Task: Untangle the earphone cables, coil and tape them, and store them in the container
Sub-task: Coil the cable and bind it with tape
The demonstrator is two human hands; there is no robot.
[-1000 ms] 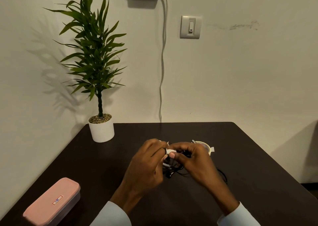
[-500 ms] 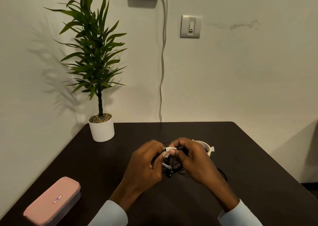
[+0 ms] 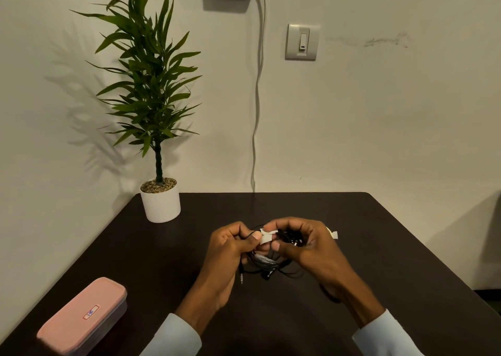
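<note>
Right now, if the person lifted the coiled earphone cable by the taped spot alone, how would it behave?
Probably floppy: the earphone cable sags in loose loops below both hands. Its plug dangles, so ends would likely swing. The tape looks only part-wrapped, so loops might slip.

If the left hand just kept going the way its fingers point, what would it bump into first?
Probably the right hand. The left hand points rightward across the table, both pinching the white tape piece on the black earphone cables. Depth is hard to judge from one view.
</note>
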